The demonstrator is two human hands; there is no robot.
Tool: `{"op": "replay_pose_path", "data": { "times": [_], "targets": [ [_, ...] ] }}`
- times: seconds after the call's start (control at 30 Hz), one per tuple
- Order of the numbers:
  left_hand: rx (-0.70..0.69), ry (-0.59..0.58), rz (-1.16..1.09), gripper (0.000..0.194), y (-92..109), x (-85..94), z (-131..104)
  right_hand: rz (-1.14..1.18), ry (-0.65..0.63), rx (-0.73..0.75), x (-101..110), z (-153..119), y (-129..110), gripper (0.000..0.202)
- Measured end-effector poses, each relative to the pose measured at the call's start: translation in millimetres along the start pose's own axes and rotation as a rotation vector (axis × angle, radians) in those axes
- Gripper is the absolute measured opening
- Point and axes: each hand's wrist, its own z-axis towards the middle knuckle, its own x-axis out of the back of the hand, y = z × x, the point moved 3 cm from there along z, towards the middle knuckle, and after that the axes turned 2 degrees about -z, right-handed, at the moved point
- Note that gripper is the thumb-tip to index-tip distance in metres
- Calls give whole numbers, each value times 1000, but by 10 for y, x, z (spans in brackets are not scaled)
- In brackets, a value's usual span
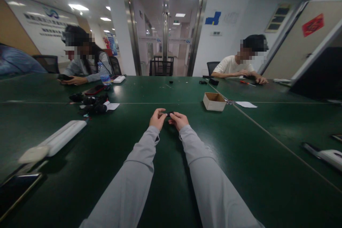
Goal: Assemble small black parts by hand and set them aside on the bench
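Both my hands meet over the middle of the green table (171,142), with a small black object (170,114) between them. My right hand (179,119) pinches this object from the right, fingers closed round its end. From the left, my left hand (158,119) has its thumb and fingertips closed at the object's lighter, thin end. What exactly the object is cannot be made out at this size. A small open cardboard box (214,104) stands to the right, beyond my right hand.
Black items (97,105), a red-edged phone (95,90) and a bottle (104,74) lie or stand at the left. A long white device (66,135) is nearer. White paper (246,104) lies right of the box. People sit across the table, left and right.
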Motion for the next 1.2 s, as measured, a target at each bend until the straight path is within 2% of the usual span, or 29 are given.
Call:
{"op": "replay_pose_path", "data": {
  "times": [0.1, 0.23, 0.4, 0.77, 0.9, 1.07, 1.2],
  "targets": [
    [36, -18, -5, 21, -39, -4, 11, 1, 3, -4, -3, -3, -2, 14],
    [-21, -23, 11, 23, -39, -7, 14, -1, -2, -1, -4, -1, 1, 16],
    [32, -49, 6, 23, -24, -15, 5, -9, -12, 9, -5, 0, 0, 19],
    [-17, -24, 38, 23, 3, -6, -16, -9, -9, -9, -9, -11, -6, 15],
    [31, -35, 29, 21, 12, -4, -19, 5, -11, -13, -12, -12, -9, 12],
    [17, -20, 34, 22, 61, -6, -41, 11, 4, -26, -11, -9, 0, 14],
    [19, -57, 43, 22, 34, -16, -35, -3, -3, -16, -7, -5, 7, 17]
  ]
}}
